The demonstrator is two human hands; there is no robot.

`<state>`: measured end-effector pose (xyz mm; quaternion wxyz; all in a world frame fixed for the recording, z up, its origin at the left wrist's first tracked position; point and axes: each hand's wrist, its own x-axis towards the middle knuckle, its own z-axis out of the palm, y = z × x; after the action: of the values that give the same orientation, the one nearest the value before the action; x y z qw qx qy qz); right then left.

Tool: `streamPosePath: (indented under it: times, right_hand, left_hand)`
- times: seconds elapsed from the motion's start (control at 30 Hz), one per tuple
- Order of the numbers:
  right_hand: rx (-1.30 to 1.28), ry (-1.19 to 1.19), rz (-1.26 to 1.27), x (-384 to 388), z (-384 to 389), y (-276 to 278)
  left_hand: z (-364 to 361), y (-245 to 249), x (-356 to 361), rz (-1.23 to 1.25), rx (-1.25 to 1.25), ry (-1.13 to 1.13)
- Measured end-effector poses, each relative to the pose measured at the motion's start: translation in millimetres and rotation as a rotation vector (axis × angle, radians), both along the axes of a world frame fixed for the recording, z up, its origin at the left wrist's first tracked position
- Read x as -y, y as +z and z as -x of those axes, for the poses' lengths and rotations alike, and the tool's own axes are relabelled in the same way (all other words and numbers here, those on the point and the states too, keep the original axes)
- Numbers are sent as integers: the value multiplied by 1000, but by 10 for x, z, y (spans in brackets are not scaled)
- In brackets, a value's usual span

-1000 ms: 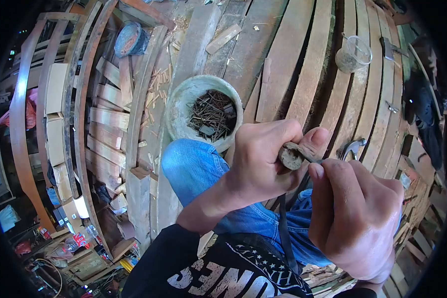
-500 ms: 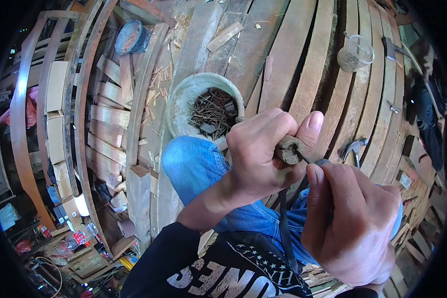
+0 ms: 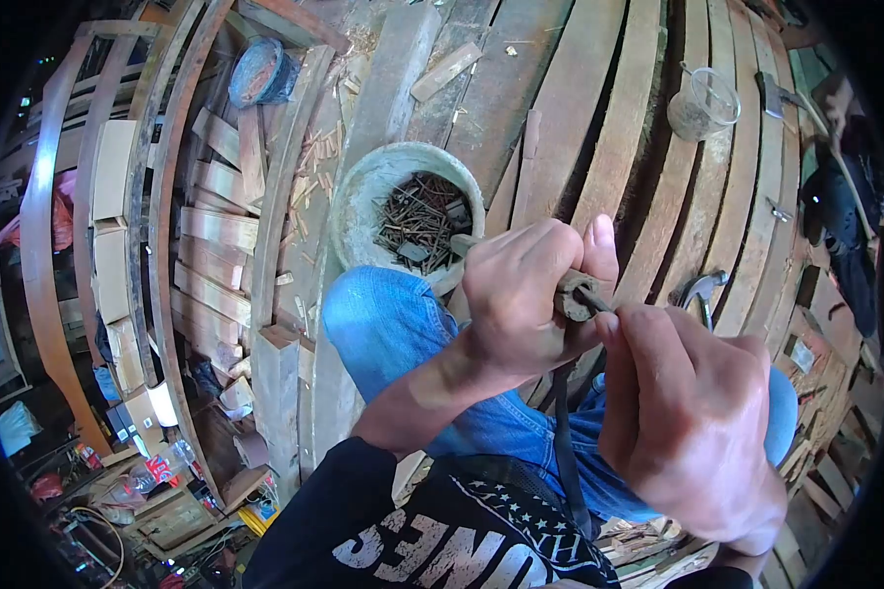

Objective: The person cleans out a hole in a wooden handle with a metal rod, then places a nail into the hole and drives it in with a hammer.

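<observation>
My left hand [image 3: 521,290] is wrapped around a short wooden handle [image 3: 573,300], its thumb raised beside the end. That end faces me and has a rough hole in it. The handle's other end reaches past my knuckles, over the rim of a pale bucket [image 3: 349,221]. My right hand [image 3: 692,402] pinches a thin dark metal rod [image 3: 591,296] between thumb and fingers. The rod's tip is at the hole, overlapping it in this view; the rest of the rod is hidden in my fingers. A dark strap [image 3: 563,432] hangs below my left hand.
Rusty nails [image 3: 417,216] fill the bucket's bottom. A claw hammer [image 3: 700,290] lies right of my hands, with a clear plastic tub [image 3: 697,110] and a hatchet [image 3: 771,95] farther off. Planks with gaps form the floor. A blue bucket [image 3: 262,74] stands at upper left.
My right hand has moved left and slightly up, bringing the rod nearer into the handle's hole. My left hand has turned a little, showing more of the handle's far end.
</observation>
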<state>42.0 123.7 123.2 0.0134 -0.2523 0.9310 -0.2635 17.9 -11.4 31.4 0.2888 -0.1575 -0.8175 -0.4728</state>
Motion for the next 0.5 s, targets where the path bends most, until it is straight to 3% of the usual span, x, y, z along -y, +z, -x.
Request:
streamPosePath:
  times: [0.5]
  right_hand:
    - [-116, 210, -74, -112, 142, 89]
  left_hand:
    - [-20, 37, 199, -39, 79, -365]
